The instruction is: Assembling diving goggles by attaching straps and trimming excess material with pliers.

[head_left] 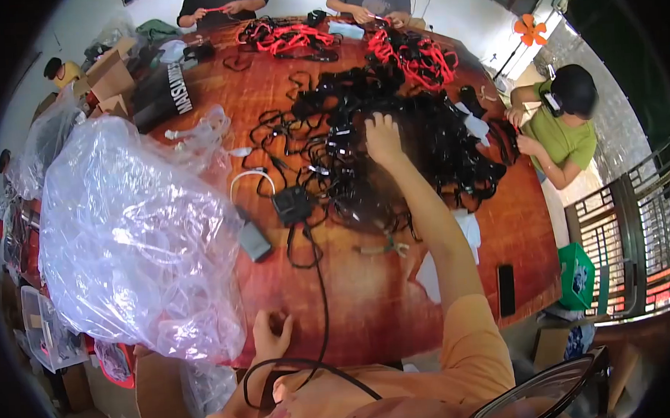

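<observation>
My right hand (384,138) reaches out over the middle of a large tangled heap of black cords or straps (429,130) with glossy dark parts. Its fingers point away from me and look slightly apart; their undersides are hidden, and I make out nothing held. At the near table edge my left hand (273,333) rests with thumb and fingers curved apart, nothing between them. Ahead of it lie a grey box-shaped device (254,241) with a white cable and a small black box (291,204) with a black cable running toward me. Pliers (389,247) lie at the heap's near side.
A big clear plastic bag (138,240) covers the table's left side. Red and black cords (286,39) lie at the far side. A black phone-like slab (507,290) sits near the right edge. Co-workers handle cords at the far side and right. A green bin (577,277) stands beyond the right edge.
</observation>
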{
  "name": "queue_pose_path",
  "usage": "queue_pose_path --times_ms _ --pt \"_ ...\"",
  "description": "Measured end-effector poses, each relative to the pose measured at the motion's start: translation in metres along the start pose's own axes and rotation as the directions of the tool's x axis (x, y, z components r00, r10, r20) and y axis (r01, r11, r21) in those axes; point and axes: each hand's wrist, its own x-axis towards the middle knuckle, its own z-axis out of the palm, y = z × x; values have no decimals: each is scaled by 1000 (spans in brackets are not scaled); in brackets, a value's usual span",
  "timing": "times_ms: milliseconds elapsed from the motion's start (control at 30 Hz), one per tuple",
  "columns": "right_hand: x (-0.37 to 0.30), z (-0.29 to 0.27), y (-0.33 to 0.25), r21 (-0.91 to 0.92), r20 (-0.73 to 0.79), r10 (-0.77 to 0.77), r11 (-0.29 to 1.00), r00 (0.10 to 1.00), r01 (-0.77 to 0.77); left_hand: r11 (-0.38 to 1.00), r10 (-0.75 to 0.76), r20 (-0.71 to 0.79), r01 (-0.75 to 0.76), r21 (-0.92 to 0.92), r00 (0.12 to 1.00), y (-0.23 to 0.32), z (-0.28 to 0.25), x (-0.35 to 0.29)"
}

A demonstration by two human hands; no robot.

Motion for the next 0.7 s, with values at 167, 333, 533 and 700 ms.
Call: queue_pose_path --times_ms 167,333,533,700 --pt "42 -55 29 286 -391 6 951 920 115 999 16 -32 -14 52 999 19 6 -7" --pt "23 -143 35 881 -394 511 447 764 155 998 -20 -56 23 64 998 21 6 1" --pt "-97 -197 -11 939 318 190 -201 929 -281 923 89 -111 -123 -363 990 99 49 66" --pt "-193 -151 -35 330 677 -305 -689 670 -646 315 44 633 591 -743 773 145 101 117"
